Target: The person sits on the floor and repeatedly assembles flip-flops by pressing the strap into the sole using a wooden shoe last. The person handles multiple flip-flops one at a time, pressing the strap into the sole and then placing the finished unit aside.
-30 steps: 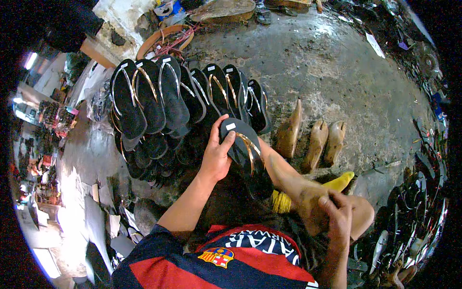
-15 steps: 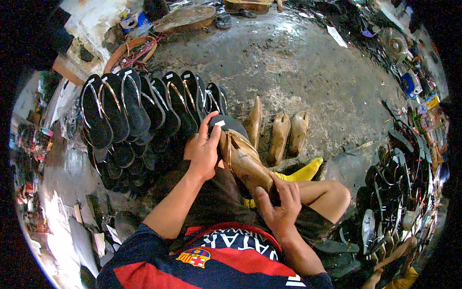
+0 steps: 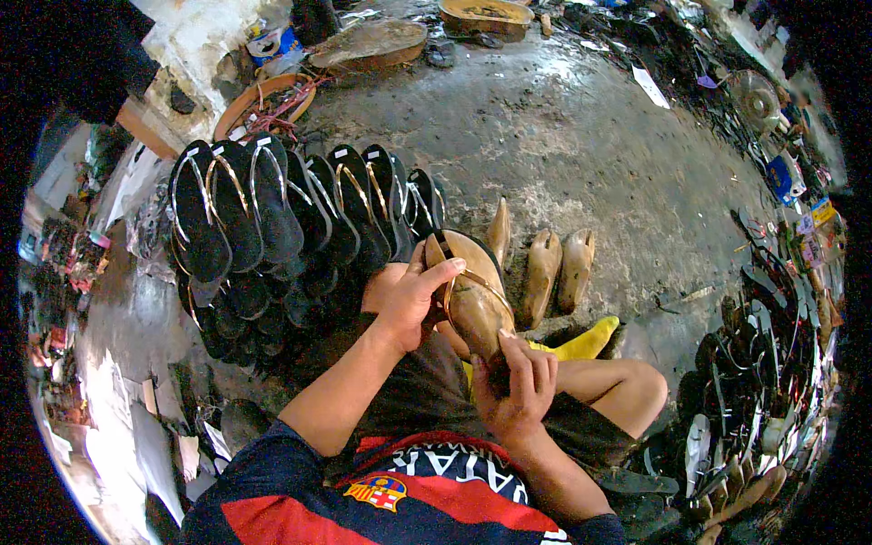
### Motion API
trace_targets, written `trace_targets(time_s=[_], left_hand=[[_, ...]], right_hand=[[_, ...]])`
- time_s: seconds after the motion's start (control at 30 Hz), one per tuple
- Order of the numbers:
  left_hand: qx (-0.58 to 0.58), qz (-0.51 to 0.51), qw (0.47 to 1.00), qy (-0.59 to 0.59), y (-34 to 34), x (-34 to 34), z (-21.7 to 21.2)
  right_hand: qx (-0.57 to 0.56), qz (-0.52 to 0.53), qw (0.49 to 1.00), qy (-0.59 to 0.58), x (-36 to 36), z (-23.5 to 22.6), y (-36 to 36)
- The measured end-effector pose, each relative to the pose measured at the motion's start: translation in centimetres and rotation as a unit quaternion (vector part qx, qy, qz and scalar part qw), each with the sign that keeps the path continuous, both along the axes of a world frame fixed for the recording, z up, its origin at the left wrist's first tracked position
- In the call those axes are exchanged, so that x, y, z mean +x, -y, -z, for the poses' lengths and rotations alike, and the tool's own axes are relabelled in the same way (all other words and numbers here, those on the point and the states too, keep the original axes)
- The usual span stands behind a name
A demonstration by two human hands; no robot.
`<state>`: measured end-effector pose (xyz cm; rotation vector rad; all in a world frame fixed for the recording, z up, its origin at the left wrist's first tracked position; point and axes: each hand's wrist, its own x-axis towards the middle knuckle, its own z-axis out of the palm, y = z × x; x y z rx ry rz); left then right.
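In front of my lap, a wooden shoe last lies over a black flip-flop, its toe end close to the sandal's front edge. Thin gold straps cross the last. My left hand wraps the sandal's left side, thumb on top near the strap and fingers hidden underneath. Around the heel end of the last, my right hand is closed, with fingertips against the wood. Much of the black sole is hidden beneath the last.
Rows of black flip-flops stand on the left. Wooden lasts lie on the floor ahead, near my yellow-covered foot. At the right is a heap of sandals and soles. A fan and an orange-rimmed basin sit farther off.
The last now covers the sandal's front, where black sole and a white label showed before. My left thumb has moved onto the last by the strap. The whole view has shifted slightly.
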<state>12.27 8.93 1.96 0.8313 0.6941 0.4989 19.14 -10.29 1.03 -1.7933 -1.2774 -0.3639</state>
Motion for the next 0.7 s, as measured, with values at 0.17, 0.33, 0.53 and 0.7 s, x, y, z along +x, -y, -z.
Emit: trace_targets(time_s=[0.17,0.33,0.53,0.7], left_hand=[[0.016,0.001,1.0,-0.012,-0.2,0.3,0.9],[-0.017,-0.049,0.998,0.023,-1.1,0.4,1.0],[-0.032,-0.066,0.997,0.011,1.6,1.0,0.4],[0.079,-0.1,0.992,-0.022,2.9,1.9,-0.2]], right_hand=[[-0.08,-0.051,0.988,-0.119,0.2,0.0,0.9],[-0.12,-0.171,0.956,-0.206,2.9,1.7,2.1],[-0.089,-0.122,0.923,-0.354,2.9,4.6,2.3],[-0.082,-0.106,0.928,-0.349,2.2,4.3,2.2]])
